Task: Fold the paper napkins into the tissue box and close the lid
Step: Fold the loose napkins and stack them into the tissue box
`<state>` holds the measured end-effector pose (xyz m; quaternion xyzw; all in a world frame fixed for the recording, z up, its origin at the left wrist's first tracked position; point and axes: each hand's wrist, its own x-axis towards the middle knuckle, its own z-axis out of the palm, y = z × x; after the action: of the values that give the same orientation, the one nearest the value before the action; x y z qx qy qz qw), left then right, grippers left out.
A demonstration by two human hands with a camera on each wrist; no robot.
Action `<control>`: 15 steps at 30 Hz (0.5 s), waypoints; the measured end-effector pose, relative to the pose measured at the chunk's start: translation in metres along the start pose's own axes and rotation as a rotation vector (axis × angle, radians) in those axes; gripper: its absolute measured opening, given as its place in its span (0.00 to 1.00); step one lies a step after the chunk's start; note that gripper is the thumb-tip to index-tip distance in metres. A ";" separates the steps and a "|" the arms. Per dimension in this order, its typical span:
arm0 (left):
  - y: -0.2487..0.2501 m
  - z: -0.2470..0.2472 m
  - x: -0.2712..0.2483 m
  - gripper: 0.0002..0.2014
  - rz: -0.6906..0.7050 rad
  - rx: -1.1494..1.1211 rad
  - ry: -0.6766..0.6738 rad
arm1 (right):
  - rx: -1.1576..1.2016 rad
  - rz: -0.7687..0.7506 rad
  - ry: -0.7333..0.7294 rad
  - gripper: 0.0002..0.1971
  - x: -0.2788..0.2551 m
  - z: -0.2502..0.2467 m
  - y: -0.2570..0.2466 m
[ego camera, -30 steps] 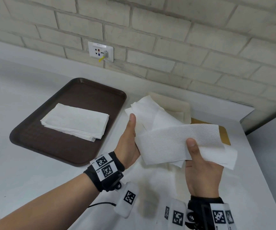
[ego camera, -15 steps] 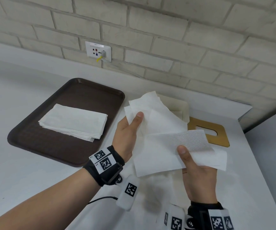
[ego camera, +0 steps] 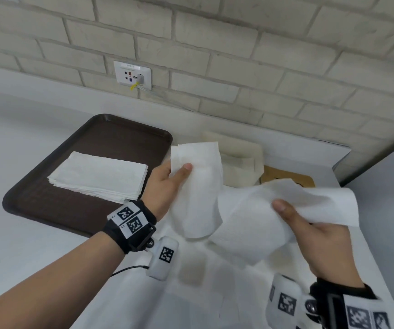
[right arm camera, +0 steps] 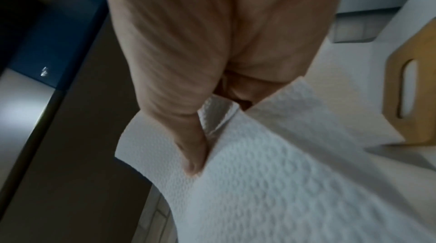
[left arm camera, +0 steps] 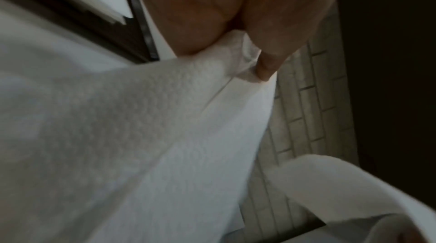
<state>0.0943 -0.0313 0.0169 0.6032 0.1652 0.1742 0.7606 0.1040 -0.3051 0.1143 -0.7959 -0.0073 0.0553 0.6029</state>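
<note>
The left hand (ego camera: 167, 184) holds one white embossed paper napkin (ego camera: 198, 186) upright in the air, with the thumb on the near face and the other fingers (left arm camera: 266, 68) behind it, so they pinch the sheet. The right hand (ego camera: 319, 236) pinches a second white paper napkin (ego camera: 262, 214) in the same way, more to the right and nearer; this sheet hangs loose and looks blurred. Both napkins are above the white tabletop (ego camera: 25, 257). Behind them, at the far side, stands the cream tissue box (ego camera: 241, 155), open on top. Its tan wooden lid with a slot (ego camera: 286, 178) lies flat just right of the box. On the left, a stack of folded white napkins (ego camera: 98, 176) rests in the dark brown plastic tray (ego camera: 48, 210).
</note>
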 end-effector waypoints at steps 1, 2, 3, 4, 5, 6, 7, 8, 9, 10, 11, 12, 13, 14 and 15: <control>-0.007 -0.001 -0.001 0.09 -0.016 0.035 0.004 | -0.018 -0.014 -0.011 0.31 0.002 0.002 -0.007; -0.014 -0.002 -0.001 0.10 -0.028 0.076 0.003 | -0.024 -0.054 -0.024 0.22 0.004 0.005 -0.015; -0.021 -0.004 -0.002 0.12 -0.038 0.113 -0.006 | -0.007 -0.120 -0.026 0.14 0.006 0.008 -0.024; -0.026 -0.004 -0.003 0.14 -0.045 0.140 -0.029 | 0.043 -0.203 -0.004 0.11 0.007 0.011 -0.032; -0.030 -0.005 -0.004 0.14 -0.050 0.143 -0.064 | 0.127 -0.302 0.013 0.10 0.008 0.012 -0.039; -0.030 -0.005 -0.006 0.12 -0.054 0.126 -0.111 | 0.254 -0.401 0.009 0.12 0.010 0.012 -0.041; -0.028 -0.004 -0.007 0.11 -0.057 0.100 -0.157 | 0.404 -0.475 -0.024 0.16 0.011 0.013 -0.043; -0.026 -0.002 -0.008 0.12 -0.057 0.075 -0.190 | 0.522 -0.502 -0.069 0.17 0.011 0.014 -0.040; -0.024 -0.001 -0.009 0.13 -0.059 0.043 -0.208 | 0.591 -0.476 -0.100 0.16 0.013 0.015 -0.034; -0.020 0.000 -0.011 0.13 -0.059 0.014 -0.219 | 0.603 -0.404 -0.116 0.14 0.016 0.017 -0.025; -0.018 0.000 -0.011 0.13 -0.062 -0.016 -0.219 | 0.543 -0.305 -0.116 0.14 0.018 0.021 -0.014; -0.016 0.002 -0.012 0.13 -0.063 -0.037 -0.224 | 0.430 -0.216 -0.120 0.15 0.019 0.025 -0.002; -0.014 0.003 -0.013 0.13 -0.066 -0.060 -0.226 | 0.311 -0.147 -0.130 0.18 0.020 0.030 0.010; -0.013 0.005 -0.014 0.12 -0.063 -0.082 -0.223 | 0.218 -0.093 -0.135 0.20 0.021 0.034 0.021; -0.013 0.008 -0.015 0.12 -0.055 -0.114 -0.218 | 0.165 -0.048 -0.129 0.21 0.020 0.038 0.028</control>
<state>0.0852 -0.0477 0.0067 0.5695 0.0879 0.0958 0.8117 0.1190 -0.2753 0.0755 -0.7378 -0.0606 0.0924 0.6659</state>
